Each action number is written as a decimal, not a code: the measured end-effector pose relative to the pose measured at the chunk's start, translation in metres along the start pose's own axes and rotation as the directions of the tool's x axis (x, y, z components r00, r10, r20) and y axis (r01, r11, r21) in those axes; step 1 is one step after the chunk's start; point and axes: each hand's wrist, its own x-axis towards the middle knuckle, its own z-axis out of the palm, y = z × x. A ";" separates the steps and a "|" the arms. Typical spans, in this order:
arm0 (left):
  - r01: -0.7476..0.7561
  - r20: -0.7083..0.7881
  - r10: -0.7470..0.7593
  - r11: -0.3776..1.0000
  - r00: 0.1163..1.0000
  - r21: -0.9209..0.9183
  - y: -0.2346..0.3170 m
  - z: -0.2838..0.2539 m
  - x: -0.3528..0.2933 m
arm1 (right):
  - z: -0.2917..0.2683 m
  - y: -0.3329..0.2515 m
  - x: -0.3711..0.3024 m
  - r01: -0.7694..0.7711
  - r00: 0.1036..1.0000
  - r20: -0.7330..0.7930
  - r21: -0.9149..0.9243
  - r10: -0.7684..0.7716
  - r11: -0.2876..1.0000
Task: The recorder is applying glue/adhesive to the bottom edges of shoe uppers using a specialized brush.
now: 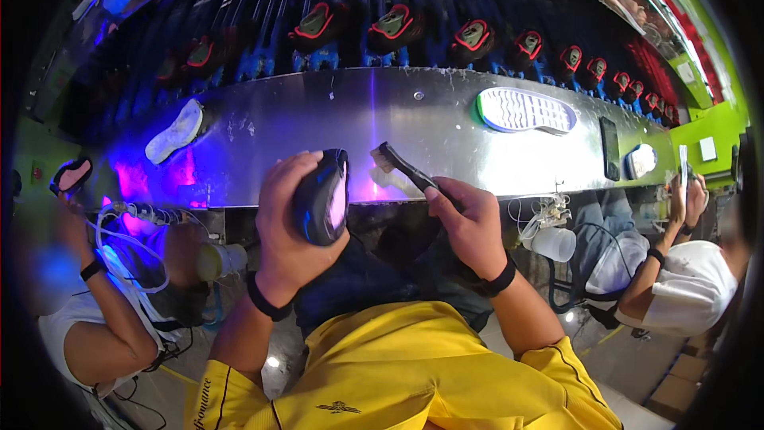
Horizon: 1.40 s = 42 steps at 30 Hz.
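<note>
My left hand wraps round a black shoe upper, its heel-to-toe length pointing away from me. The shoe's bottom, lit pinkish-purple, faces right. To the right of it, my right hand grips the dark handle of a small brush between thumb and fingers. The pale bristles point left and down, above the near edge of the metal worktop. Brush and shoe are apart. Dark bands circle both my wrists.
A white sole lies at left; a larger white sole lies at right, beside a dark phone-like slab and another sole. Beyond runs a line of red-edged dark shoes. White buckets hang below. Co-workers sit on both sides.
</note>
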 end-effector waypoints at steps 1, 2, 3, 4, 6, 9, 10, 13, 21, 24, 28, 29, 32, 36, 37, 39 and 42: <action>-0.061 0.005 0.061 0.998 0.998 0.016 0.002 -0.001 -0.006 | 0.004 0.002 0.002 -0.007 1.000 0.009 -0.005 0.007 1.000; -0.072 0.051 0.069 0.995 0.996 0.071 0.005 -0.003 -0.011 | 0.007 0.004 0.005 -0.015 0.999 0.043 0.004 0.015 1.000; -0.060 0.051 0.056 0.996 0.997 0.071 0.004 -0.003 -0.018 | 0.011 0.007 0.007 -0.024 0.997 0.079 0.015 0.023 1.000; -0.091 0.044 0.086 0.988 0.995 0.121 0.003 -0.002 -0.024 | 0.016 0.010 0.010 -0.031 0.996 0.088 0.011 0.030 0.999; -0.123 0.030 0.120 0.975 0.992 0.186 0.002 0.000 -0.034 | 0.026 0.014 0.016 -0.044 0.994 0.100 -0.032 0.047 0.999; -0.137 0.018 0.136 0.970 0.991 0.202 0.001 0.001 -0.041 | 0.036 0.017 0.023 0.008 0.997 0.073 -0.087 -0.002 0.996; -0.130 0.019 0.129 0.970 0.992 0.204 0.001 0.000 -0.042 | 0.037 0.016 0.024 -0.014 0.995 0.096 -0.092 0.023 0.996; -0.142 0.036 0.138 0.975 0.990 0.172 -0.001 0.000 -0.043 | 0.042 0.014 0.020 0.012 0.998 0.061 -0.120 -0.005 0.993; -0.176 0.019 0.176 0.964 0.984 0.197 -0.003 0.006 -0.048 | 0.039 0.022 0.014 -0.023 0.995 0.096 -0.050 0.028 0.998; -0.175 0.029 0.173 0.962 0.984 0.209 -0.004 0.007 -0.050 | 0.037 0.022 0.014 -0.032 0.993 0.113 -0.052 0.038 0.998; -0.173 0.032 0.170 0.963 0.985 0.209 -0.004 0.007 -0.050 | 0.036 0.023 0.011 -0.005 0.992 0.124 -0.022 0.008 1.000; -0.171 0.033 0.168 0.963 0.985 0.208 -0.004 0.006 -0.049 | 0.036 0.023 0.010 -0.009 0.992 0.124 -0.021 0.011 1.000; -0.166 0.038 0.162 0.966 0.986 0.200 -0.004 0.005 -0.049 | 0.035 0.023 0.001 -0.015 0.989 0.150 0.039 0.009 0.999; -0.161 0.037 0.156 0.967 0.987 0.199 -0.007 0.005 -0.051 | 0.030 0.027 -0.019 -0.111 0.968 0.241 0.181 0.065 0.977; -0.160 0.040 0.155 0.967 0.987 0.199 -0.008 0.006 -0.051 | 0.028 0.027 -0.023 -0.152 0.958 0.272 0.197 0.095 0.969; -0.166 0.032 0.163 0.964 0.986 0.208 -0.009 0.007 -0.052 | 0.028 0.027 -0.026 -0.113 0.964 0.262 0.224 0.051 0.968; -0.158 0.037 0.154 0.966 0.987 0.203 -0.006 0.006 -0.050 | 0.031 0.027 -0.023 -0.036 0.980 0.198 0.201 -0.005 0.979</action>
